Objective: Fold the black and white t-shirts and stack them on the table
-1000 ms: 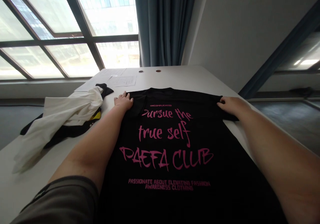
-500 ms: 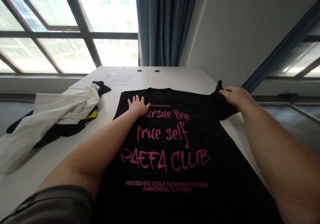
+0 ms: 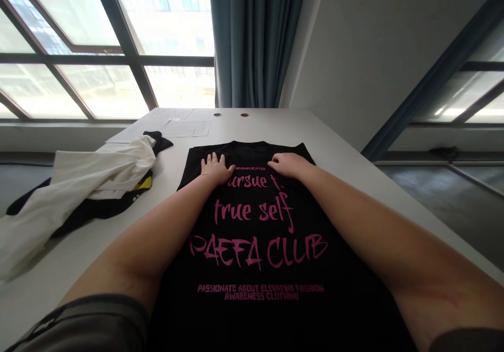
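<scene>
Both sleeves of a black T-shirt (image 3: 252, 226) appear turned inward, while its body lies spread, unfolded, on a white worktop (image 3: 283, 126) beneath both hands' fingers. The left hand (image 3: 217, 169) presses flat, its fingers splayed and gripping nothing; the right hand (image 3: 286, 164) curls its fingers onto the cloth, though whether they pinch it cannot be told. Half a second earlier, those right fingers held the sleeve out sideways; now they sit near the left fingers, which stay put.
</scene>
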A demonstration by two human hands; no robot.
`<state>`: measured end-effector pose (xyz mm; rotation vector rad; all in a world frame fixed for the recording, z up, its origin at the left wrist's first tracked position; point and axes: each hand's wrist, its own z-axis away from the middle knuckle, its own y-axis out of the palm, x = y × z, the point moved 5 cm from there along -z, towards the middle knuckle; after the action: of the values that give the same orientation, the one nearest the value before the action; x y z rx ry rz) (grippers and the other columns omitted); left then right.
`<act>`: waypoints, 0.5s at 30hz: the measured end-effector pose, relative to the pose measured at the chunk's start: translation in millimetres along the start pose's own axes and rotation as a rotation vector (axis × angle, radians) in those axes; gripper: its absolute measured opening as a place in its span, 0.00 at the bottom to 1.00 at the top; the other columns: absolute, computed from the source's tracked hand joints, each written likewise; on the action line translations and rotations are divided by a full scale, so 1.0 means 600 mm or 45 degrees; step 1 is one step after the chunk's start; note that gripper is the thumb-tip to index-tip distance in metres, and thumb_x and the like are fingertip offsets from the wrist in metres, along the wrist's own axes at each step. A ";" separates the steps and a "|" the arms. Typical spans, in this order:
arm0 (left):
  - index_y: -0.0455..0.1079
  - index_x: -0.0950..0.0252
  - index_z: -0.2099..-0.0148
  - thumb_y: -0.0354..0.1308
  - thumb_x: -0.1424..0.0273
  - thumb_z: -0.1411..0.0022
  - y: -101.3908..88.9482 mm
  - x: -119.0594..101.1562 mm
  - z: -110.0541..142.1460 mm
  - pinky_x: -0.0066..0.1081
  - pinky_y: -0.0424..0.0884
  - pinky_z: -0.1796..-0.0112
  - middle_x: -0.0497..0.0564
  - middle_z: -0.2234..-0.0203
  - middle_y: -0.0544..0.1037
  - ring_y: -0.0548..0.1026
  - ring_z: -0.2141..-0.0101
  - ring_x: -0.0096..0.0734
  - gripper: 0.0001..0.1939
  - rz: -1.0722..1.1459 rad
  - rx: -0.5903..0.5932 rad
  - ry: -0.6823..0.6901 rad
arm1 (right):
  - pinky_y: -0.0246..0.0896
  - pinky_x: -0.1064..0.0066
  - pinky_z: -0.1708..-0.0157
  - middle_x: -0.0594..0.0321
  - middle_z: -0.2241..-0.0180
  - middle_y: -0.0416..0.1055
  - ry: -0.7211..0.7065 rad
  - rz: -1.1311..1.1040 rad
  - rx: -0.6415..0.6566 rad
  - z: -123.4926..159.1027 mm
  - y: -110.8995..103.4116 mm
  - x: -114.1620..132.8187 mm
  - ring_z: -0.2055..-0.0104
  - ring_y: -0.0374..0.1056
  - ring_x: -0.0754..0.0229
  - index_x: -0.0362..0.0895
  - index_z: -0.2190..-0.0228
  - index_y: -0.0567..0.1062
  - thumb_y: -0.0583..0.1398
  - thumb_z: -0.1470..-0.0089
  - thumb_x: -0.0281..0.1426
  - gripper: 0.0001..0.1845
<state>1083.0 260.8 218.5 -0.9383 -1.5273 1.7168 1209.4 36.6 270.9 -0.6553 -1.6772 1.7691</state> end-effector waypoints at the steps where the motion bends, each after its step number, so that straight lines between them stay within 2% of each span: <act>1: 0.45 0.68 0.20 0.37 0.41 0.29 0.000 0.000 0.000 0.57 0.41 0.29 0.66 0.23 0.43 0.41 0.24 0.59 0.48 -0.002 -0.001 0.001 | 0.66 0.56 0.44 0.48 0.43 0.75 0.009 -0.015 -0.019 0.004 0.016 0.005 0.42 0.71 0.41 0.47 0.44 0.79 0.52 0.31 0.50 0.28; 3: 0.45 0.67 0.20 0.37 0.41 0.29 0.001 0.000 -0.001 0.57 0.41 0.29 0.65 0.23 0.43 0.42 0.25 0.58 0.47 -0.007 -0.006 0.004 | 0.64 0.49 0.40 0.47 0.38 0.69 0.041 -0.035 -0.097 0.010 0.042 0.002 0.37 0.67 0.38 0.50 0.37 0.74 0.49 0.30 0.54 0.33; 5: 0.45 0.66 0.20 0.37 0.41 0.29 0.001 0.001 -0.002 0.57 0.42 0.29 0.63 0.23 0.44 0.42 0.25 0.58 0.47 -0.010 -0.008 0.004 | 0.60 0.46 0.36 0.48 0.33 0.64 0.066 -0.065 -0.186 0.009 0.057 -0.020 0.33 0.62 0.38 0.52 0.34 0.71 0.46 0.29 0.54 0.34; 9: 0.44 0.67 0.20 0.36 0.40 0.29 0.003 0.001 -0.004 0.57 0.41 0.29 0.64 0.23 0.43 0.41 0.25 0.58 0.48 -0.010 0.003 0.004 | 0.47 0.45 0.29 0.49 0.26 0.51 0.154 -0.045 -0.281 -0.018 0.069 -0.104 0.24 0.47 0.40 0.48 0.29 0.63 0.42 0.28 0.52 0.37; 12: 0.44 0.67 0.20 0.36 0.40 0.29 0.004 0.002 -0.005 0.57 0.41 0.29 0.63 0.23 0.43 0.41 0.24 0.58 0.48 -0.016 0.003 0.003 | 0.43 0.43 0.27 0.47 0.24 0.44 0.332 -0.053 -0.132 -0.041 0.090 -0.173 0.23 0.42 0.41 0.44 0.25 0.53 0.40 0.28 0.52 0.41; 15: 0.44 0.66 0.20 0.36 0.40 0.30 0.004 0.002 -0.005 0.57 0.41 0.29 0.63 0.23 0.43 0.41 0.24 0.58 0.48 -0.014 0.001 0.001 | 0.40 0.43 0.27 0.49 0.23 0.39 0.396 -0.064 -0.052 -0.053 0.105 -0.206 0.22 0.39 0.42 0.46 0.24 0.49 0.40 0.29 0.54 0.42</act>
<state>1084.8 263.3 215.6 -0.9288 -1.5287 1.7090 1312.3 -31.0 198.8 -0.8517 -1.5051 1.5125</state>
